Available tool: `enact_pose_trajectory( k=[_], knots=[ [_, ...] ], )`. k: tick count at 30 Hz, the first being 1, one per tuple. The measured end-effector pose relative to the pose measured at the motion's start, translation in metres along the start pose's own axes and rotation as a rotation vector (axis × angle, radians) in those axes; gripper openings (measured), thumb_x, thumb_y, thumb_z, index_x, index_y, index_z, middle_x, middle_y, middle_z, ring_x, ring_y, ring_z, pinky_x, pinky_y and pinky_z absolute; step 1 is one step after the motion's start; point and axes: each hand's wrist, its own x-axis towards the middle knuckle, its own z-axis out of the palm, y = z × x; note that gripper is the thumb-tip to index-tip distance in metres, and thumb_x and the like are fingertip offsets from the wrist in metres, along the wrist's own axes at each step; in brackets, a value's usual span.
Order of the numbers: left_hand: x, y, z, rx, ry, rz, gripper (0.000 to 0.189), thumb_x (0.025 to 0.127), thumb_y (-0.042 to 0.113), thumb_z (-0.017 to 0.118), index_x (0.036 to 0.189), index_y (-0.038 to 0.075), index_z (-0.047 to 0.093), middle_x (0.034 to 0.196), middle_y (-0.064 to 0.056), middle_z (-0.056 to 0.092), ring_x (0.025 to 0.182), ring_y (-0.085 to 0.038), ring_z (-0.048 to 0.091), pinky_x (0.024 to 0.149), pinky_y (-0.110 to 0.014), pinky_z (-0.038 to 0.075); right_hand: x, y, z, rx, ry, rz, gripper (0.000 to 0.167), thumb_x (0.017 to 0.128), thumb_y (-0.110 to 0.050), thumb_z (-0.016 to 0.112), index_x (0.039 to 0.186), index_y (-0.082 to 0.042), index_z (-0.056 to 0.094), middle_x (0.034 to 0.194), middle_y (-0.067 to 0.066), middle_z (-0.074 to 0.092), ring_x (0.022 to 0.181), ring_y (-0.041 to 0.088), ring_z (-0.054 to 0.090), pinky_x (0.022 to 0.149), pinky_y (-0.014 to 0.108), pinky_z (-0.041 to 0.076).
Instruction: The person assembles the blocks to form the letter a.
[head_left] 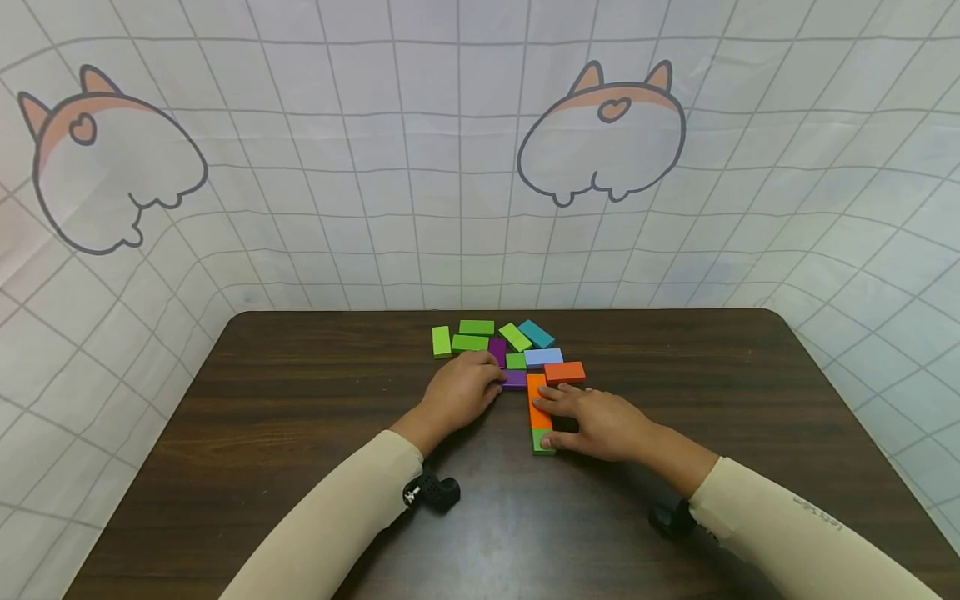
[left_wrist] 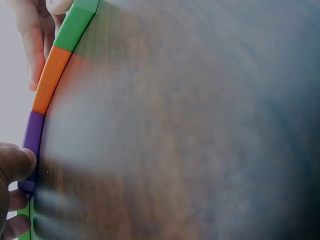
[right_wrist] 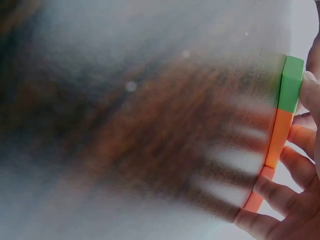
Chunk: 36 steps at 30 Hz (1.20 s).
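Blocks lay flat in a loose cluster on a dark table (head_left: 285, 392), both hands at its near side. Right hand (head_left: 600, 421) had its fingers spread, thumb tip at the green block (head_left: 543, 443), forefinger reaching onto the orange block (head_left: 537, 407). These two sat end to end, and the hand seemed set along them to keep their edges in line. In the right wrist view its outer fingers reached the red block (head_left: 567, 372), which lay just beside the orange one's far end. Left hand (head_left: 461, 387) covered the left end of the purple block (head_left: 516, 381), thumb against the near face, probably to stop it sliding; the purple block's free end pointed at the orange block's side, well short of the right thumb. Whether the left thumb and forefinger truly pinched it I could not tell, the far side being hidden by the hand and the wrist view blurred. Just beyond the left fingertips stood the second purple block (head_left: 497, 348), lying crosswise; the small green block (head_left: 516, 361) filled the nook between it and the pale blue block (head_left: 543, 357), perhaps fitted there as a filler.
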Motion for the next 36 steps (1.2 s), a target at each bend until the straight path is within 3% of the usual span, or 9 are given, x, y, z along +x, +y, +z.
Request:
enact_pose_trajectory(
  k=[10,19,23,28,36],
  knots=[
    [0.000,0.000,0.001,-0.027,-0.024,-0.038,0.017,0.097,0.018,0.073,0.112,0.011,0.077,0.114,-0.004,0.067,0.107,-0.022,0.062,0.096,-0.036,0.052,0.000,0.000,0.000,0.003,0.006,-0.014,0.072,0.096,-0.060,0.061,0.152,-0.016,0.052,0.158,0.005,0.044,0.145,0.031,0.040,0.111,0.057,0.037],
    [-0.002,-0.004,-0.004,0.004,-0.036,-0.078,0.023,0.100,0.031,0.067,0.115,0.015,0.076,0.112,-0.001,0.066,0.101,-0.019,0.063,0.091,-0.037,0.053,0.000,-0.001,0.000,0.011,0.012,-0.011,0.071,0.096,-0.060,0.062,0.152,-0.017,0.053,0.158,0.004,0.044,0.145,0.029,0.040,0.112,0.057,0.037],
    [-0.003,-0.013,-0.008,0.053,0.002,-0.069,0.023,0.100,0.031,0.067,0.114,0.015,0.076,0.113,-0.002,0.066,0.103,-0.021,0.062,0.093,-0.037,0.052,0.000,-0.001,-0.001,0.010,0.011,-0.010,0.071,0.096,-0.059,0.062,0.152,-0.017,0.053,0.158,0.004,0.044,0.145,0.029,0.040,0.112,0.057,0.037],
    [-0.005,-0.029,-0.014,0.096,0.049,-0.089,0.024,0.098,0.030,0.068,0.115,0.014,0.076,0.121,-0.005,0.067,0.117,-0.025,0.059,0.103,-0.041,0.047,0.000,-0.001,0.000,0.011,0.009,-0.003,0.071,0.096,-0.061,0.062,0.152,-0.018,0.053,0.158,0.003,0.044,0.145,0.029,0.040,0.112,0.057,0.037],
    [-0.011,-0.051,-0.020,0.116,0.023,-0.186,0.031,0.100,0.030,0.066,0.125,0.012,0.072,0.133,-0.009,0.063,0.128,-0.031,0.052,0.104,-0.048,0.046,0.000,0.000,0.001,0.010,0.011,-0.009,0.071,0.096,-0.059,0.062,0.152,-0.017,0.052,0.158,0.004,0.043,0.146,0.030,0.039,0.112,0.057,0.036]
  ],
)
